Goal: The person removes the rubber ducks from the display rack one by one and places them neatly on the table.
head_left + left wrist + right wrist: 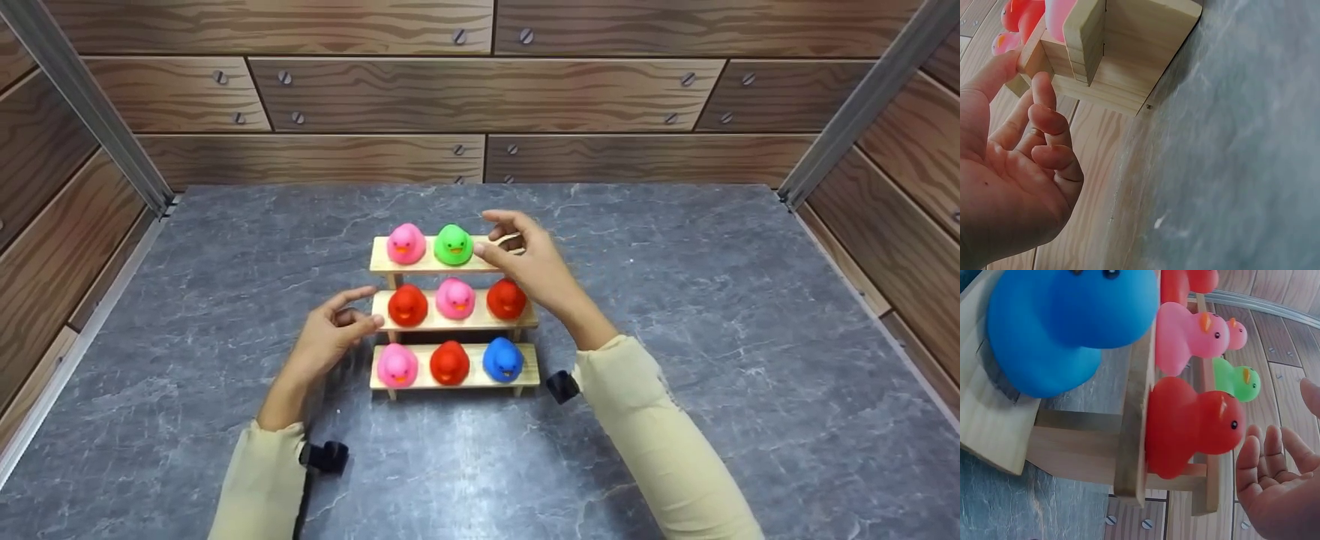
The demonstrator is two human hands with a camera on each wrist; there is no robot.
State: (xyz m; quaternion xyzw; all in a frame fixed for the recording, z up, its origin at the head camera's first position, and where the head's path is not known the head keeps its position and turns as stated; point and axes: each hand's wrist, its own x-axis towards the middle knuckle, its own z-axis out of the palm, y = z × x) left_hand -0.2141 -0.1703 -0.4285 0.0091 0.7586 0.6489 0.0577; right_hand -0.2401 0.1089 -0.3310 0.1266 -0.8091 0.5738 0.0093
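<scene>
A three-step wooden stand (pixel 487 336) carries small rubber ducks. On the top step are a pink duck (pixel 406 244) and a green duck (pixel 454 245). The middle step bears a red duck (pixel 407 306), a pink duck (pixel 455 299) and another red duck (pixel 507 300). Below sit a pink duck (pixel 397 366), a red duck (pixel 450 364) and a blue duck (pixel 1072 320). My left hand (pixel 330 334) pinches the middle step's left end between thumb and forefinger. My right hand (pixel 536 262), with nothing in its loosely bent fingers, hovers by the top step's right end, thumb near the green duck.
The stand rests on a grey marbled tabletop (pixel 712 300). Wood-patterned panels (pixel 480 94) rise behind and at both sides, with metal posts (pixel 862 97) at the corners. A small black device (pixel 324 456) is at each sleeve cuff.
</scene>
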